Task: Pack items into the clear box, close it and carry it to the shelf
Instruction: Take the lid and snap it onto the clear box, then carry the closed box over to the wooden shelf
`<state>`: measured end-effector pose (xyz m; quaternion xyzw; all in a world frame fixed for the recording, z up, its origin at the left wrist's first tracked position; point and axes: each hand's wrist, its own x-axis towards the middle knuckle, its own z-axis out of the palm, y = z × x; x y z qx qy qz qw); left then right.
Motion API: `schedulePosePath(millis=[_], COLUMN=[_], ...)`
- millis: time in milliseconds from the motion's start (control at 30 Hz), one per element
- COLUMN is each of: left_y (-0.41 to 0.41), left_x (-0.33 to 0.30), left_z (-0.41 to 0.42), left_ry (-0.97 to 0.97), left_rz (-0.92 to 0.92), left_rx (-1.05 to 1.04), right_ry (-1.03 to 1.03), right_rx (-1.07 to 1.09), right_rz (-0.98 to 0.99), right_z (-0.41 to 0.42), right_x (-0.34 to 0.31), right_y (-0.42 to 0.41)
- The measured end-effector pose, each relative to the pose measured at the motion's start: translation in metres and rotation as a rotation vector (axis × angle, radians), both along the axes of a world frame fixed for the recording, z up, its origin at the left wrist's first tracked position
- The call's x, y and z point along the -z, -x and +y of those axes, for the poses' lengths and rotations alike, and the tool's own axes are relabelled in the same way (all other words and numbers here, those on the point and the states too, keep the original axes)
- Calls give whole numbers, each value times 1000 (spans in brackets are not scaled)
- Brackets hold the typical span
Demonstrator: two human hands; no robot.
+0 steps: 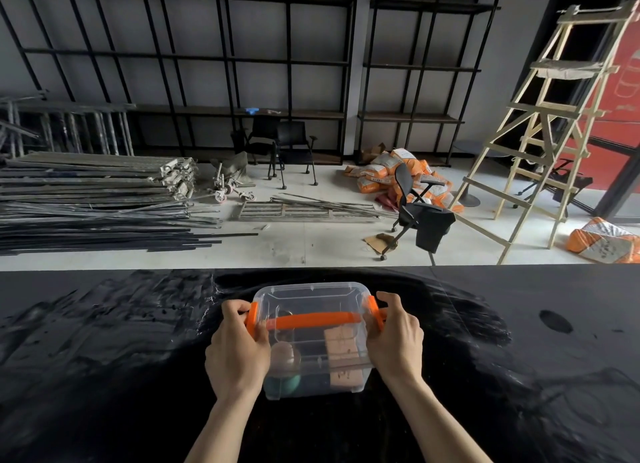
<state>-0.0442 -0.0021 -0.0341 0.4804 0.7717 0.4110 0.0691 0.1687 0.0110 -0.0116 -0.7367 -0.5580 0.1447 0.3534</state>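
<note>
Looks like a half-finished workshop: black wall shelving (242, 57) at the back, a stack of metal bars (93, 199) on the floor at left, an office chair (415, 209) mid-right, orange sacks (391, 171) behind it and a wooden ladder (540, 126) far right. Up front is a dusty black table (104, 341) with the clear box (313, 338) sitting in the middle, lid on, orange handle (313, 319) lying flat across the top. Left hand (239, 348) is curled around the left orange latch (252, 319), thumb pressing on it. Inside you can make out a roundish greenish thing (285, 376) and a tan block (343, 348), can't tell what exactly. Right hand (394, 338) is clamped the same way on the right orange latch (375, 312)
</note>
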Motion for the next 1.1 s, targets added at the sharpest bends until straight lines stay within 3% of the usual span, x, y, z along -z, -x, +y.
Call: schedulePosePath(millis=[167, 267, 400, 500, 633, 800, 1100], left_y=[-1, 4, 11, 8, 3, -8, -81], left_x=[-1, 3, 0, 0, -1, -8, -33], left_z=[-1, -2, -3, -3, -4, -3, 3], left_ry=[-2, 35, 84, 114, 69, 47, 60], left_rz=[15, -81, -732, -948, -994, -988, -932], left_rx=[19, 87, 250, 334, 282, 296, 427], right_ry=[1, 35, 215, 256, 239, 202, 116], right_rx=[-25, -38, -119, -175, -171, -136, -36], right_rz=[-79, 87, 773, 924, 1018, 986, 966], right_z=[3, 8, 13, 14, 13, 12, -8], right_x=[6, 13, 21, 29, 31, 27, 6], right_y=[-1, -7, -19, -17, -10, -16, -89])
